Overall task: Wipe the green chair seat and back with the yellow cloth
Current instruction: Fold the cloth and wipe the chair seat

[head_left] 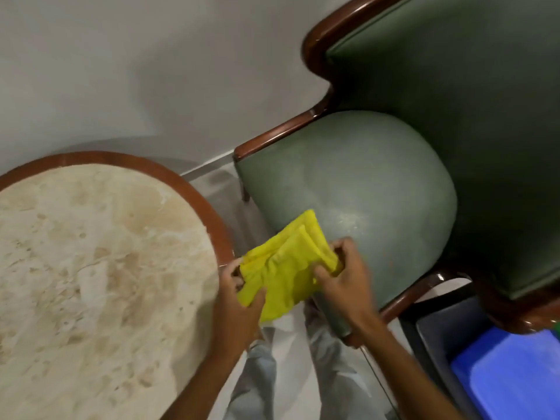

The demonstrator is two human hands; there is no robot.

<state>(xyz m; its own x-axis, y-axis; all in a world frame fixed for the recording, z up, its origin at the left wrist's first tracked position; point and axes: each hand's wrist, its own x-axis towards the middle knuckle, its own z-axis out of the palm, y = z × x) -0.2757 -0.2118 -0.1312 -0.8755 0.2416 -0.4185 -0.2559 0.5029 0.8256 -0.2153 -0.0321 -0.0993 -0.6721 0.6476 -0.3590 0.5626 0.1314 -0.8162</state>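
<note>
The green chair fills the right half of the view: its rounded seat [357, 183] looks dusty, with a pale speckled patch near the front, and its darker back [454, 71] rises behind in a brown wooden frame. The yellow cloth [285, 262] is folded and bunched, held in the air at the seat's front left edge. My left hand [239, 304] grips the cloth's left lower corner. My right hand [345, 277] pinches its right side, over the seat's front edge.
A round stone-topped table [91, 283] with a brown wooden rim stands close on the left. A blue bin [509, 377] with a dark frame sits at the lower right beside the chair. A grey wall lies behind; my light trousers show below.
</note>
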